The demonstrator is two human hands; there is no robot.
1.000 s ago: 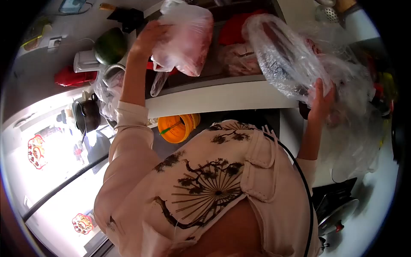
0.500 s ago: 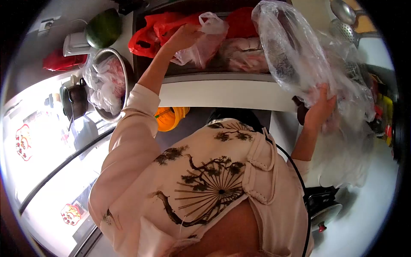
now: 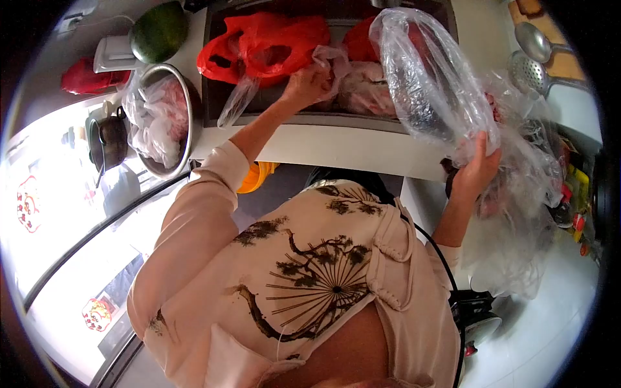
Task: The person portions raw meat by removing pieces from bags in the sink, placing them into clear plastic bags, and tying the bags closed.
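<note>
My left hand (image 3: pixel 305 89) is over the sink (image 3: pixel 275 119), its fingers closed on the gathered top of a thin plastic bag (image 3: pixel 335 64). Red plastic bags (image 3: pixel 278 42) lie just behind that hand. Beside it sits a clear bag of pinkish meat (image 3: pixel 369 90), partly hidden. At the sink's right edge, my right hand (image 3: pixel 477 169) grips the end of a large clear plastic bag (image 3: pixel 424 84), thumb up. That bag stretches back over the sink's right side and looks puffed open. More crumpled clear bags (image 3: pixel 517 207) hang by my right wrist.
A metal bowl (image 3: pixel 188 139) with bagged meat stands left of the sink, near a watermelon (image 3: pixel 158 33) and a dark pot (image 3: pixel 111 139). A ladle (image 3: pixel 534 42) and a slotted spoon (image 3: pixel 527 72) lie back right. A yellow bucket (image 3: pixel 255 178) is below the counter.
My left hand has moved right and toward me, still with the thin bag. The red bags now spread wider across the sink. My right hand has shifted slightly left with the large clear bag.
</note>
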